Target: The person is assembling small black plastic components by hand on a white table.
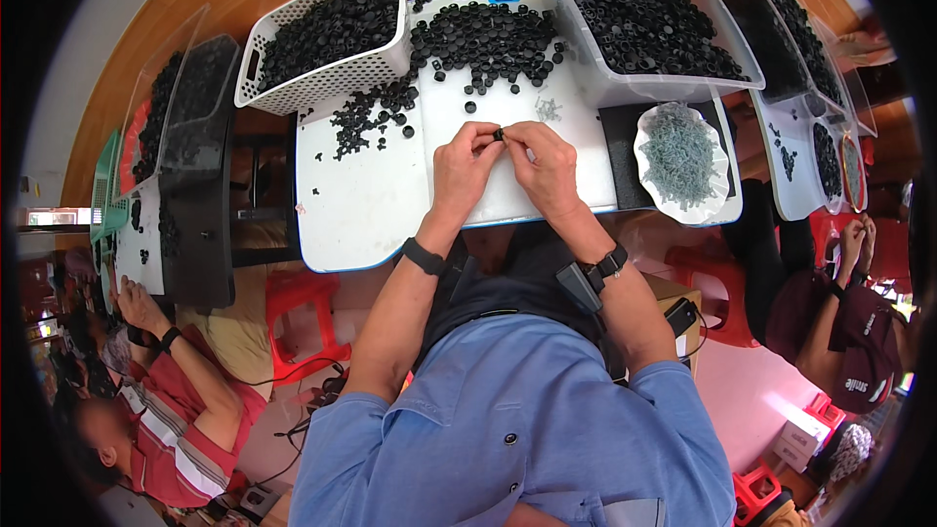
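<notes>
Over the front part of a white tabletop (361,220), my left hand (461,168) and my right hand (549,172) meet fingertip to fingertip. Pinched between them is a small black plastic part (498,135), largely covered by the fingers. Beyond my hands lies a heap of round black caps (483,39), with a few loose ones nearer. Left of it are smaller black pieces (361,122), scattered on the table. A few small pale pieces (549,109) lie just beyond my right hand.
A white perforated basket (337,80) and a clear plastic bin (673,90), both full of black parts, stand at the back. A white scalloped plate (645,158) heaped with thin grey-green pieces (683,156) sits at right. Other people work at tables on both sides; red stools (303,322) stand below.
</notes>
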A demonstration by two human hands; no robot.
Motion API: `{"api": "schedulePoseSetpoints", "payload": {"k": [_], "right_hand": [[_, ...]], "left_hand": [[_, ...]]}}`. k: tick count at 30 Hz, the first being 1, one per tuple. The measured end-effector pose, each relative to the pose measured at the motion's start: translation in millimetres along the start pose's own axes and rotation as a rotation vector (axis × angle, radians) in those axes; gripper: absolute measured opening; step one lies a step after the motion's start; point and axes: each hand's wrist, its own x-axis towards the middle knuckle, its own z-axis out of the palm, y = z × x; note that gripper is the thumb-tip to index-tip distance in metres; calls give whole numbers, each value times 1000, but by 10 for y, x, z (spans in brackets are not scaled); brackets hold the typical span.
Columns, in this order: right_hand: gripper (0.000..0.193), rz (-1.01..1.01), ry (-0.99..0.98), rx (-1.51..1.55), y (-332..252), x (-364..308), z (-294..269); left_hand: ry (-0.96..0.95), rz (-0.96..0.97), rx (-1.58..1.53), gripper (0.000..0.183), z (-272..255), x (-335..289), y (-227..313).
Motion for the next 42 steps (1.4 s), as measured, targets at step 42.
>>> {"api": "schedulePoseSetpoints", "payload": {"k": [42], "right_hand": [[26, -155, -82, -129, -15, -36, 28]], "left_hand": [[-237, -259, -308, 31, -232, 114, -62]]}}
